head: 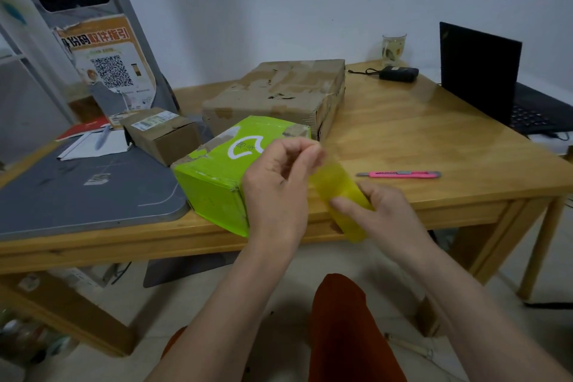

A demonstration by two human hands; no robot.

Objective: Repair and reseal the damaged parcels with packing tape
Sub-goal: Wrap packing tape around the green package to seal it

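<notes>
Here the left hand pinches the free end of the yellow packing tape while the right hand grips the roll, the strip slanting up-left. The green parcel sits on the desk just beside the left hand, its long axis running away rightward.
</notes>
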